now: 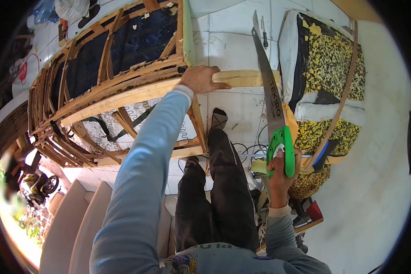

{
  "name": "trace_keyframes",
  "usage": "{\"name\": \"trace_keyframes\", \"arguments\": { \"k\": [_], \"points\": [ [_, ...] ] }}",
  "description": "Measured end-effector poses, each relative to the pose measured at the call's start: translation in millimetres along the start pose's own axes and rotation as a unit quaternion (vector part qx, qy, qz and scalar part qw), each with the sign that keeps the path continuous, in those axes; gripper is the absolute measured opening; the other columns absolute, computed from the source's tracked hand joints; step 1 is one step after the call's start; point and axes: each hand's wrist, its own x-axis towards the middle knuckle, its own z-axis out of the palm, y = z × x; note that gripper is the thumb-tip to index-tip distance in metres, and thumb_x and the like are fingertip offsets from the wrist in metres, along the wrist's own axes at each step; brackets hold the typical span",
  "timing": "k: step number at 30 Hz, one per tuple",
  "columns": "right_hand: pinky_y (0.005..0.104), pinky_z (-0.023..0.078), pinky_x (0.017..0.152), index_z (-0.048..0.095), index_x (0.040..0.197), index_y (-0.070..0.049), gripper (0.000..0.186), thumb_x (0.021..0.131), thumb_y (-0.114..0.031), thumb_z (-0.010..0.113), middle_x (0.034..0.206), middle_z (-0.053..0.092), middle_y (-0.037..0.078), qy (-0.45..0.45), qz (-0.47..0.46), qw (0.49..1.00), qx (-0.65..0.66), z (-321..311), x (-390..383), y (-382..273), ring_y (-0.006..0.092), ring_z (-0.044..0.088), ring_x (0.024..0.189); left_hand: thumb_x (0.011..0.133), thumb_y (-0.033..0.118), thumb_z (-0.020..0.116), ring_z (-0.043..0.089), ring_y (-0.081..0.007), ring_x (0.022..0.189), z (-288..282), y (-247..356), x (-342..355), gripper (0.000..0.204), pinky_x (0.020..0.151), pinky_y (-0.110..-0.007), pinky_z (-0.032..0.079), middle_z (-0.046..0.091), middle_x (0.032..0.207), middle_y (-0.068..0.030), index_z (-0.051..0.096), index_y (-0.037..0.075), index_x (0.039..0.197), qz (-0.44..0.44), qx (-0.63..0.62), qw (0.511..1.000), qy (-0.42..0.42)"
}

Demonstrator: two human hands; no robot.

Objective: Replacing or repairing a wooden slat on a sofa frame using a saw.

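My right hand (281, 180) is closed around the green handle of a handsaw (270, 100), whose long metal blade points away from me. The blade passes over a pale wooden plank (244, 79) close to its right end; whether its teeth touch the wood I cannot tell. Farther left, my left hand (201, 80) grips that plank from above, fingers over the far edge and thumb toward the right. The plank lies along a wooden sofa frame (102, 80) and sticks out past the frame's right corner.
Zigzag springs (182, 130) show inside the frame. On the right stands a foam-padded seat piece (326, 64) with yellow speckles. A screwdriver (265, 39) lies on the tiled floor beyond the saw. Dark cables (244, 148) lie near my feet, and grey sofa cushions (91, 219) sit at the lower left.
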Motion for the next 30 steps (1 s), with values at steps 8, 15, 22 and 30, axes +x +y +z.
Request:
{"name": "trace_keyframes", "arguments": {
  "k": [8,15,22,30],
  "points": [
    [0.0252,0.044,0.067,0.053,0.104,0.0,0.019,0.09,-0.003,0.064,0.091,0.057,0.007,-0.032,-0.067,0.984,-0.164,0,3,-13,0.0156,0.055,0.073,0.077,0.069,0.064,0.067,-0.028,0.093,2,2,4,0.071,0.079,-0.04,0.055,0.069,0.099,-0.0121,0.062,0.006,0.107,-0.008,0.101,0.978,0.18],
    [0.0255,0.043,0.065,0.049,0.107,0.001,0.022,0.089,-0.001,0.062,0.091,0.054,0.006,0.017,-0.001,0.999,-0.034,14,-33,-8,0.0092,0.05,0.073,0.076,0.071,0.063,0.065,-0.0311,0.095,32,5,-8,0.075,0.081,-0.043,0.054,0.066,0.1,-0.0135,0.06,0.004,0.107,0.007,0.131,0.965,0.226],
    [0.025,0.043,0.064,0.051,0.107,0.003,0.024,0.087,-0.001,0.064,0.093,0.055,0.006,0.032,-0.046,0.997,-0.058,14,-34,0,0.0081,0.05,0.071,0.081,0.063,0.064,0.067,-0.0307,0.093,16,11,-2,0.062,0.082,-0.041,0.052,0.067,0.098,-0.0135,0.061,0.005,0.105,0.001,0.113,0.979,0.168],
    [0.0256,0.05,0.067,0.049,0.13,0.007,0.045,0.086,0.004,0.061,0.109,0.065,0.015,0.002,-0.223,0.961,-0.163,55,4,-10,0.013,0.062,0.074,0.085,0.052,0.061,0.064,-0.0298,0.084,52,25,-8,0.044,0.076,-0.048,0.049,0.067,0.088,-0.0097,0.065,0.012,0.102,0.0,0.123,0.944,0.307]
  ]
}}
